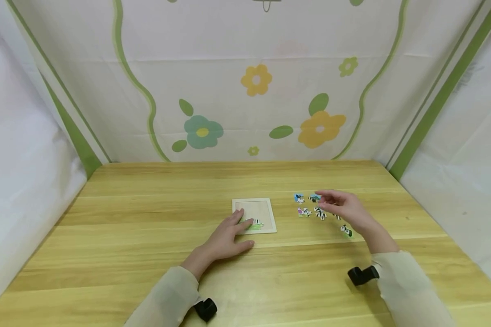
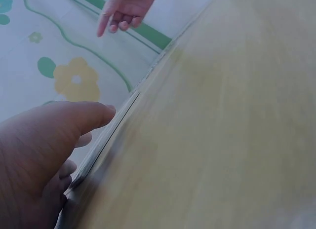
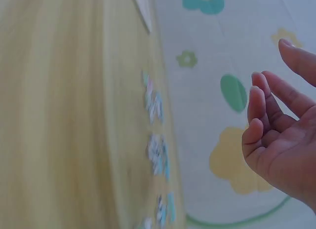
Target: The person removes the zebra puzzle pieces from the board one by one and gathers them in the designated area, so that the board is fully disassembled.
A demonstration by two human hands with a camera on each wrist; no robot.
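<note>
A square, pale wooden puzzle tray (image 1: 273, 213) lies on the table, a green-and-white puzzle piece (image 1: 257, 225) in its lower part. My left hand (image 1: 228, 237) rests with spread fingers over the tray's lower left side, one fingertip at that piece. In the left wrist view, the thumb (image 2: 84, 115) stretches out beside the tray edge. My right hand (image 1: 348, 210) hovers over loose puzzle pieces (image 1: 320, 213) printed with black-and-white animals. Its fingers bend loosely, and the right wrist view shows the thumb (image 3: 298, 61) apart from them with nothing between. The hand hides some pieces.
The loose pieces lie right of the tray on the wooden table (image 1: 147, 254), one piece (image 1: 346, 230) nearer to me than the others. A flower-printed cloth (image 1: 229, 45) hangs behind the table, with white cloth at both sides.
</note>
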